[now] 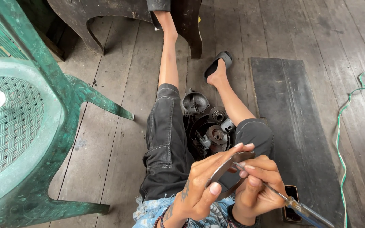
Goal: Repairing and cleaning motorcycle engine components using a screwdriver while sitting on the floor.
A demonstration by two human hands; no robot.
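Your left hand (pixel 197 185) fingers curl shut around a flat grey metal ring (pixel 224 169), near your lap. Your right hand (pixel 256 185) pinches a thin blue-handled screwdriver (pixel 284 198) against it. Farther off, greasy engine parts (pixel 210 126) lie between your legs.

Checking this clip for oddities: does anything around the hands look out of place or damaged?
Greasy engine parts lie loose on the floor between the legs. The green plastic chair looks worn and stained. A phone rests on the black mat.
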